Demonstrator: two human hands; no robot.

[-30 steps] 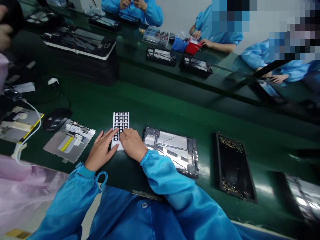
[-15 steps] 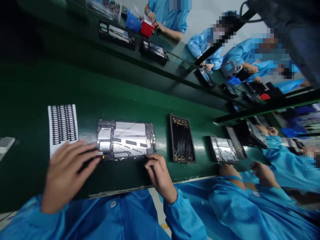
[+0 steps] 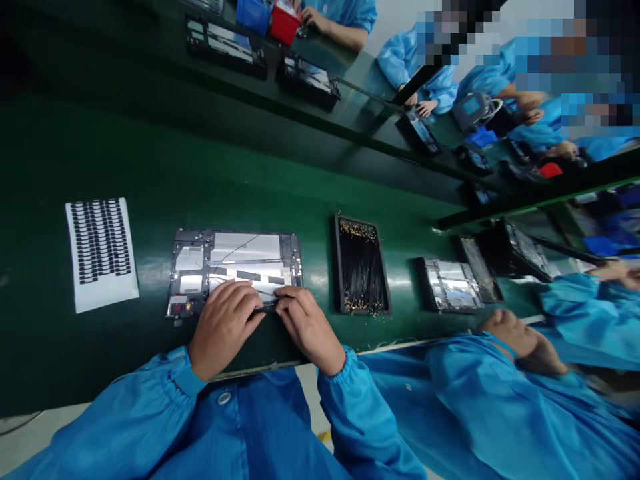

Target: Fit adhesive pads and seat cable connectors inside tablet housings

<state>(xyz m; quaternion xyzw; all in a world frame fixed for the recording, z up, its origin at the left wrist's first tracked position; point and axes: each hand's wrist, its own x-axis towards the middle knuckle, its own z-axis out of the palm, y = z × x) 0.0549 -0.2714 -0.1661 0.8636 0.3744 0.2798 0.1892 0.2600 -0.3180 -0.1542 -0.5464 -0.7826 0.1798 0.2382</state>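
An opened tablet, with silver panels, a black frame and thin wires, lies flat on the green bench in front of me. Over its lower middle edge my left hand rests with fingers curled and the thumb close to the index finger. Just to the right, my right hand pinches at the same edge, its fingertips near a dark thin strip or wire. Whatever the fingertips hold is too small and covered to make out. Left of the tablet is a white sheet bearing rows of black stickers.
A black tray of thin black cables with gold ends sits right of the tablet. Further right lies another opened tablet, near a co-worker's hands. Across a raised ledge are more devices, a red bin and a blue bin.
My view has swung right. My hands have left the sticker sheet and come to the tablet's lower edge. The left hand moved right from the tablet's lower left corner and its fingers have curled.
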